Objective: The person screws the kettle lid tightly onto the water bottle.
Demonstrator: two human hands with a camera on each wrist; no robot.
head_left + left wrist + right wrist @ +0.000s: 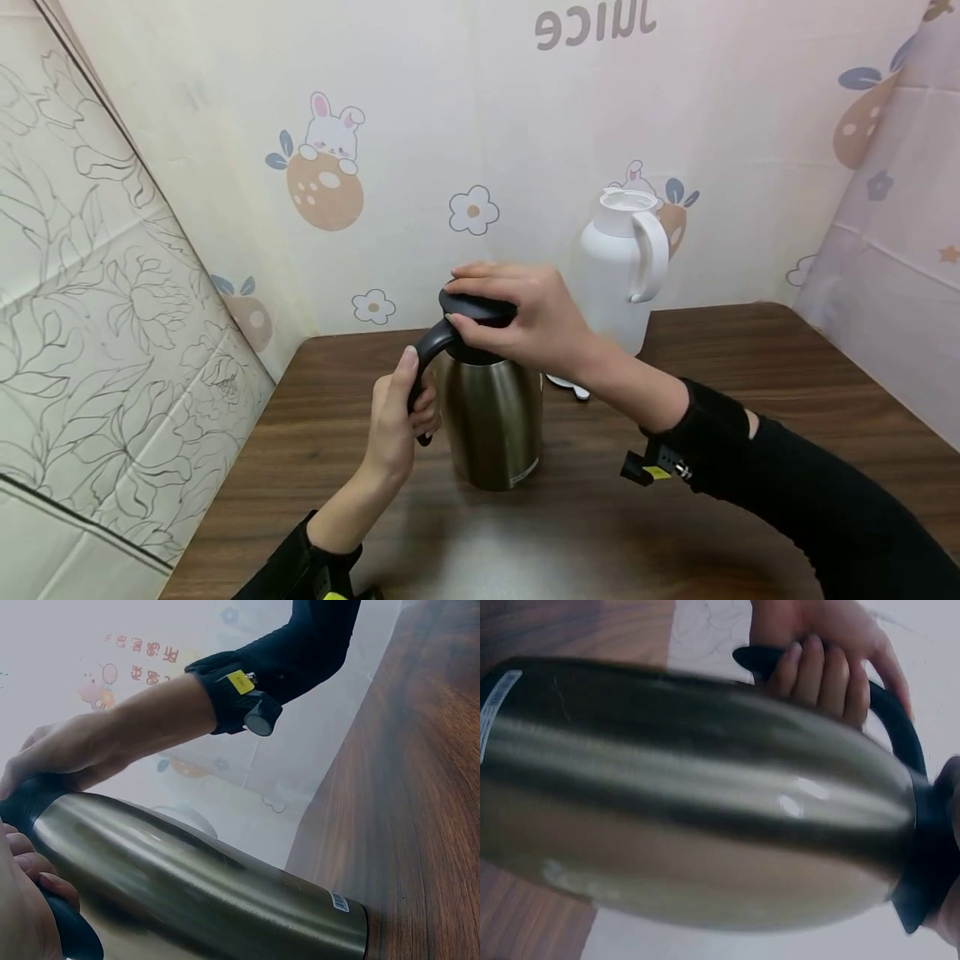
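A bronze-coloured steel thermos jug (491, 425) with black top fittings stands upright on the wooden table. My left hand (393, 417) grips its black handle (431, 343), fingers wrapped round and thumb along the top. On the black lid (476, 308) is my right hand (536, 321), its fingers over the far side and its thumb at the near side. The right wrist view shows the left hand's fingers (817, 679) curled through the handle, beside the steel body (705, 802). A barcode label (340, 901) sits low on the body in the left wrist view.
Behind and to the right stands a white jug (611, 267), its handle facing right. A small flat white piece (570, 387) lies on the table (337, 475) between the two jugs. A patterned curtain (420, 125) hangs behind the table, and a flowered panel (112, 292) is on the left.
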